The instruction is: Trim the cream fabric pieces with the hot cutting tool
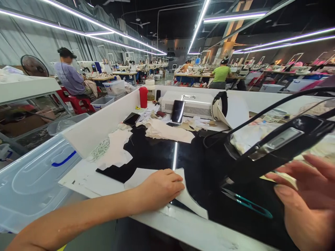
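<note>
My left hand (162, 188) lies on a cream cut fabric piece (195, 200) at the front of the black work surface, its fingers curled together over the piece. My right hand (306, 195) is raised at the right edge, fingers apart, with nothing visible in it. Just in front of it a long black device with a cable (277, 143) slants across the view; its kind is unclear. Beneath the device lie teal thread snips (251, 205). Farther back is a stack of cream fabric pieces (167, 130), and at the left is another cream piece (115, 150).
White low walls (96, 129) edge the table. At the back stand a white vented box (196, 103), a phone (178, 111), a red cup (143, 97) and a jar (150, 90). Pale cord (101, 150) lies left. A clear plastic bin (39, 181) stands beside the table. Other people sit farther off.
</note>
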`<action>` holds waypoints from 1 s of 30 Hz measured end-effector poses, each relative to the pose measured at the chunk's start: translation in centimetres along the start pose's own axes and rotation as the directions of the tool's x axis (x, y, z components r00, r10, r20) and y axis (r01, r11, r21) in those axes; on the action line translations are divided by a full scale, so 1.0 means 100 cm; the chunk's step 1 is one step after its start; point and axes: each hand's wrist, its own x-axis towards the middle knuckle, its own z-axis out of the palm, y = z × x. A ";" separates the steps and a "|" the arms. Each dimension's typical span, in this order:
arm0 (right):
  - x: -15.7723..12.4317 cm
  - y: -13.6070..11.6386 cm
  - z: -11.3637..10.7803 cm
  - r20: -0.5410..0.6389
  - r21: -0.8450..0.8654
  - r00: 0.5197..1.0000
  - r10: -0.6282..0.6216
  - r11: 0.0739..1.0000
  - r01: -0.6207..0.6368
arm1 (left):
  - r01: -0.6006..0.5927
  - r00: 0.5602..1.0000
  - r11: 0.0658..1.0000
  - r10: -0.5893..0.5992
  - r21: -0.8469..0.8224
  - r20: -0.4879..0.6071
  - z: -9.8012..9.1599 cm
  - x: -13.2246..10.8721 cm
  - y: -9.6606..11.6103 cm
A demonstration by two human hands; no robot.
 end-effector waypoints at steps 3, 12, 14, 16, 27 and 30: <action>0.016 -0.015 0.036 0.101 0.103 0.991 0.093 0.989 -0.104 | -0.027 1.000 1.000 0.027 0.011 0.008 0.001 0.005 0.005; 0.018 -0.041 0.107 0.150 0.251 0.973 0.174 0.945 -0.208 | 0.245 0.969 0.968 -0.244 -0.056 0.026 -0.016 0.029 -0.006; 0.014 -0.039 0.117 0.209 0.308 0.968 0.141 0.930 -0.202 | 0.353 0.935 0.932 -0.350 -0.083 0.052 -0.018 0.038 -0.009; 0.010 -0.038 0.128 0.230 0.370 0.966 0.119 0.907 -0.200 | 0.419 0.907 0.900 -0.411 -0.115 0.088 -0.019 0.045 -0.010; 0.001 -0.028 0.167 0.195 0.516 0.972 0.127 0.830 -0.212 | 0.516 0.856 0.813 -0.476 -0.269 0.204 -0.014 0.052 -0.008; -0.001 -0.027 0.167 0.203 0.523 0.968 0.144 0.820 -0.232 | 0.507 0.861 0.815 -0.468 -0.281 0.197 -0.011 0.051 -0.009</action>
